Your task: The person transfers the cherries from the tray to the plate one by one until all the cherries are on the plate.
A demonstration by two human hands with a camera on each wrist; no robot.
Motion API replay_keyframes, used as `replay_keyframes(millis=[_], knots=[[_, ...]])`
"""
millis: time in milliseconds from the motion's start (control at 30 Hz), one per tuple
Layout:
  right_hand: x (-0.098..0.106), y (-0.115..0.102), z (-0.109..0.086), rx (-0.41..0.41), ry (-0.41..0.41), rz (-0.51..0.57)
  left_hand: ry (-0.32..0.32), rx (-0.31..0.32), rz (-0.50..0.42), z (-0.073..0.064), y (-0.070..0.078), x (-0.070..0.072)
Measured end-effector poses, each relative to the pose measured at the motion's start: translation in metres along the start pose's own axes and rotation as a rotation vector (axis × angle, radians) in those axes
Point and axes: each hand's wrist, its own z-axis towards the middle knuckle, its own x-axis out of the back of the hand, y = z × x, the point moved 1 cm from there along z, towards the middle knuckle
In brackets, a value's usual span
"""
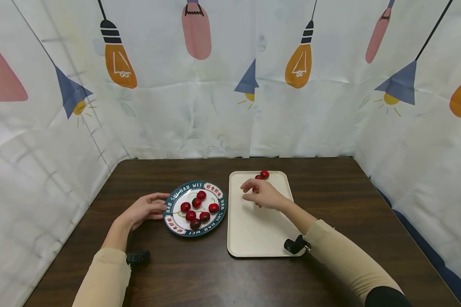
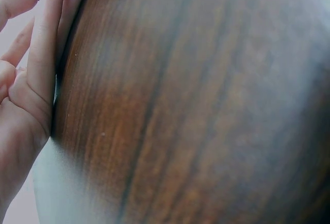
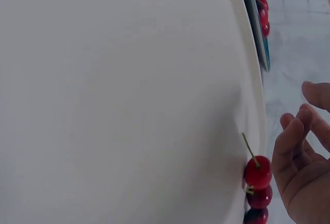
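Observation:
Several dark red cherries (image 1: 190, 215), some with stems, lie on a round plate (image 1: 169, 216) with a white middle and a lettered blue-green rim. At the plate's left edge, my left hand (image 1: 147, 209) touches the rim with fairly straight fingers. My right hand (image 1: 266, 195) hovers above the far half of a cream rectangular tray (image 1: 253, 234), its fingers loosely bent and nothing between them. Near it on the tray are a few cherries (image 1: 264, 174), partly hidden by the hand in the head view. The right wrist view shows a stemmed cherry (image 3: 258, 172) beside the hand.
Plate and tray stand side by side on a dark wooden table (image 1: 176, 273), with a narrow gap between them. A white curtain (image 1: 215, 119) printed with lamps hangs behind the table and along its sides. Dark bands circle both wrists.

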Motion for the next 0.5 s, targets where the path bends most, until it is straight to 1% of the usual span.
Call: replay_keyframes(millis=[267, 500], knots=[[0.017, 0.011, -0.004, -0.013, 0.057, 0.073, -0.003, -0.004, 0.001, -0.001, 0.001, 0.000], [0.026, 0.021, -0.006, -0.059, 0.096, 0.104, -0.003, -0.010, 0.004, 0.000, 0.000, 0.001]])
